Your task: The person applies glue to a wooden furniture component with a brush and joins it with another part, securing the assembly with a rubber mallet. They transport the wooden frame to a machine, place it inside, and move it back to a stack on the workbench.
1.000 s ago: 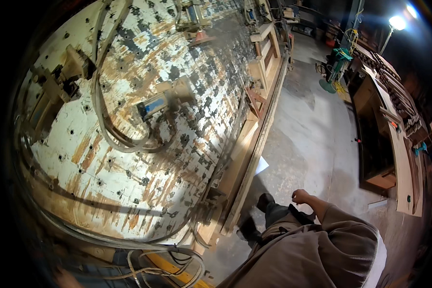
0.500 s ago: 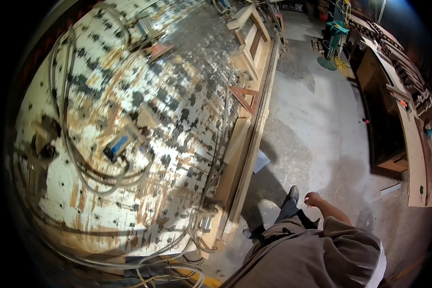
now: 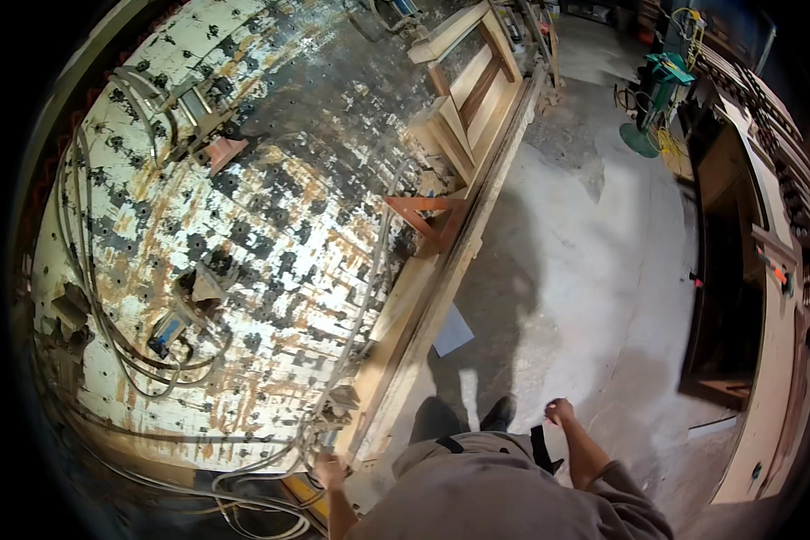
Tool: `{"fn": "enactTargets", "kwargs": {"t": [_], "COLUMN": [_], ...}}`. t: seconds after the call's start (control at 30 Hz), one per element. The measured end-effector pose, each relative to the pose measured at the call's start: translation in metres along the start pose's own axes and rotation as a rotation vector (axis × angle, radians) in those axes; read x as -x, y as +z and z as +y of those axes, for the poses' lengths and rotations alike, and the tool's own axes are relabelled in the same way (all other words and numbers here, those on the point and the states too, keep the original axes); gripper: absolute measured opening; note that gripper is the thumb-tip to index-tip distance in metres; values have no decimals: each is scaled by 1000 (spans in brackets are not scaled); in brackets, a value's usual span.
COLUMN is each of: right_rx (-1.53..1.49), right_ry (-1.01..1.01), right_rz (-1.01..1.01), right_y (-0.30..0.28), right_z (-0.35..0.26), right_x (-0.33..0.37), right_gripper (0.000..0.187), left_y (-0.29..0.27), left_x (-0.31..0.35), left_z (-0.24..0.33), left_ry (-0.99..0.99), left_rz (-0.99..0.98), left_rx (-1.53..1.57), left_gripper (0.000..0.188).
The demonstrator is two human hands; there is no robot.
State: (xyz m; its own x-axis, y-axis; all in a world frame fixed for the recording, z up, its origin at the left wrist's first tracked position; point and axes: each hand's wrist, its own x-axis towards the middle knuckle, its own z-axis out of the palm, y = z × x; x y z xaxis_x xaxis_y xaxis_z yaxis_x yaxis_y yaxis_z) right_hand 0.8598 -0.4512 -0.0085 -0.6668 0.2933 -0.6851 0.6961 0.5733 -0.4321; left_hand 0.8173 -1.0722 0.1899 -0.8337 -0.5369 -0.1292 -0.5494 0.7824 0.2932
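Left hand sat low at the near corner of the big perforated worktable, fingers curled against the table's edge where a bundle of pale hoses drooped off it. I could not tell whether the fingers closed on a hose or only rested on the edge; the hand was small and partly hidden by my own shoulder.

Just beyond that hand, running up and away along the table's right side, lay a long pale timber rail. I judged it stiff, fairly heavy for its length, dry and not slippery. Best hold would be the near end, just above the hand, with a second grip farther up to stop it levering.

Hoses looked soft and springy, light, liable to snag on the table's holes. They looped wide to the hand's far left, passing a small blue fitting.

Farther up from the hand: an orange triangular bracket against the rail, then a stack of wooden frame parts at the far end.

Right hand hung free at my side, well apart from the table, fingers loosely curled, holding nothing I could see. Below it, concrete floor; a sheet of paper lay on the floor between that hand and the rail. Green machine stood far off beyond.
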Motion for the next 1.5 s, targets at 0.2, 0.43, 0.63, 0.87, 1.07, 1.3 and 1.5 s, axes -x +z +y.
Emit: {"fn": "enactTargets", "kwargs": {"t": [0.2,0.43,0.63,0.87,1.07,1.3,1.5], "right_rx": [-407,-784,-1017,-885,-642,-1145,-1105], "right_ry": [-2,207,701,413,83,248,75], "right_rz": [-8,97,148,110,45,-40,-136], "right_y": [-111,-196,-303,-408,-519,-725,-857], "right_z": [-70,18,66,9,38,-14,-151], "right_x": [-66,-146,-135,-269,-466,-639,-775], "right_gripper": [25,14,7,19,16,17,9], "left_y": [146,277,284,280,267,240,252], "left_x": [14,-164,-253,-354,-467,-536,-570], "left_z": [63,234,676,967,1133,1222,1236], "left_ry": [-786,115,432,630,-114,-480,-225], "left_rz": [-1250,-977,-605,-130,-332,-284,-165], "left_rx": [531,-451,69,202,1805,2600,2554], "left_gripper": [12,24,24,36,47,82,53]}}
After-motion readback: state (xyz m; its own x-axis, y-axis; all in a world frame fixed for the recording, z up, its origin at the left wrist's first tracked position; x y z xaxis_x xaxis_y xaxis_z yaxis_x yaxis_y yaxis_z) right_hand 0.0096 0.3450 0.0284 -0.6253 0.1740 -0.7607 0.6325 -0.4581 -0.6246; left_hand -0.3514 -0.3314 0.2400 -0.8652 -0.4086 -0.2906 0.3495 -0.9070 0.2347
